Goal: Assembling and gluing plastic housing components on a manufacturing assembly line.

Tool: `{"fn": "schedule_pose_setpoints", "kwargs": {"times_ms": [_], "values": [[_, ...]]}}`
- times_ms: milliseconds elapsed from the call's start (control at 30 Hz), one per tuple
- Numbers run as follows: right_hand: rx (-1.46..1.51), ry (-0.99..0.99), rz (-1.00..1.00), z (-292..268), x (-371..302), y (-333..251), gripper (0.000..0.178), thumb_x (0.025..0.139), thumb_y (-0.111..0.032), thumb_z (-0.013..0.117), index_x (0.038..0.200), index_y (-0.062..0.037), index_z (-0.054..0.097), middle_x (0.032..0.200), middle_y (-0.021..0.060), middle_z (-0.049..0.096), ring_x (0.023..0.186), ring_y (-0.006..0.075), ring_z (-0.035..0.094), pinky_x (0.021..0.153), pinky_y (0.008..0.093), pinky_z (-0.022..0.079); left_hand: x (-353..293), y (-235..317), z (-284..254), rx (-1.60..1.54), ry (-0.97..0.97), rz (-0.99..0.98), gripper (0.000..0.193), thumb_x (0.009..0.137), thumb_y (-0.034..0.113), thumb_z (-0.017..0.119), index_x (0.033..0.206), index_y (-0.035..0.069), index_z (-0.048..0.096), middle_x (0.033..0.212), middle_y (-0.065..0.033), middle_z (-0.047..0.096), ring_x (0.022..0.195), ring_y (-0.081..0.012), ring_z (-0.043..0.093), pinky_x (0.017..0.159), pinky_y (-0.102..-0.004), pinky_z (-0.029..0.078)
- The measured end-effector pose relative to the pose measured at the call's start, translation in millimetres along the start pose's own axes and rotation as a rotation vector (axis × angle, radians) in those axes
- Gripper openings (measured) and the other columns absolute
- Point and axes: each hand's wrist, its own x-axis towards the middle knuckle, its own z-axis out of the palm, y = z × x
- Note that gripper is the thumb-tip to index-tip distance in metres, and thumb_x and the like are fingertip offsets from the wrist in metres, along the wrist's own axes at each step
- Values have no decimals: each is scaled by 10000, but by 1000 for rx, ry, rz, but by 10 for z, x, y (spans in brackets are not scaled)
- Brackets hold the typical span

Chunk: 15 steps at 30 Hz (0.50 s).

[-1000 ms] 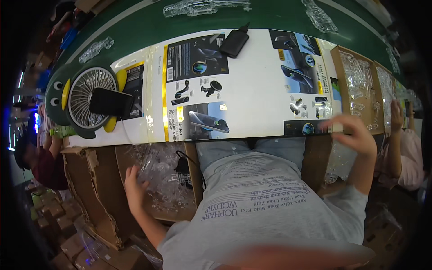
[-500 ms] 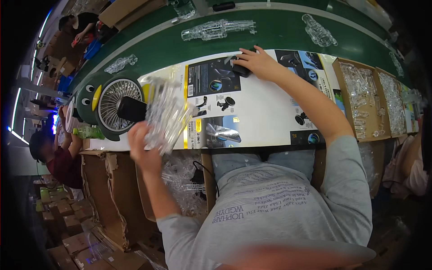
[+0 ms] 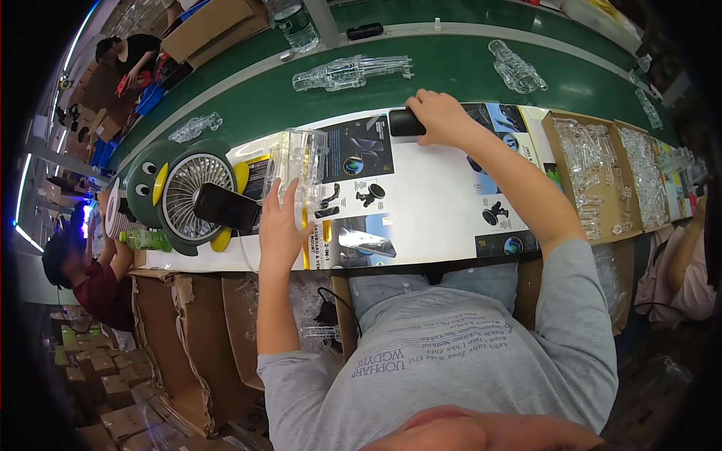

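My left hand [image 3: 282,225] lies at the near edge of a bundle of clear plastic parts [image 3: 302,154] on the printed cardboard sheet [image 3: 444,203]. Its fingers are spread and seem to touch the bundle. Beyond the sheet's middle, my right hand [image 3: 445,120] grips the right end of a small black, rounded block [image 3: 406,122]; its kind does not show. A smartphone [image 3: 226,207] leans against a penguin-shaped fan [image 3: 197,180], just left of my left hand.
Clear plastic toy-gun-shaped pieces [image 3: 352,73] lie along the green belt [image 3: 451,71]. Cardboard trays of clear parts [image 3: 594,173] stand at right. A green bottle [image 3: 147,240] lies by the fan. Below the table's left edge are open cardboard boxes [image 3: 162,331]. Other people sit at left and right.
My left hand has brought the clear parts bundle down onto the sheet, and its fingers have spread. My right hand stays on the black block, which is now more exposed.
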Motion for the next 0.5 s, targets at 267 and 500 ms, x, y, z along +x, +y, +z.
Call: {"fn": "schedule_pose_setpoints", "kwargs": {"times_ms": [267, 500], "values": [[1327, 394, 189, -439, 164, -136, 586, 715, -189, 716, 1192, -28, 416, 1065, 123, 572, 1022, 221, 570, 910, 341, 442, 497, 99, 72, 40, 211, 3, 668, 705, 346, 725, 1188, -29, 455, 1028, -188, 585, 975, -319, 555, 808, -398, 436], [2094, 704, 169, -855, -174, -31, 456, 762, -92, 630, 1177, -43, 448, 886, 60, 553, 891, 210, 577, 854, 332, 454, 937, 460, 365, 324, -155, 1, 442, 664, 368, 744, 887, 45, 541, 832, -132, 629, 806, -285, 616, 648, -383, 496]]}}
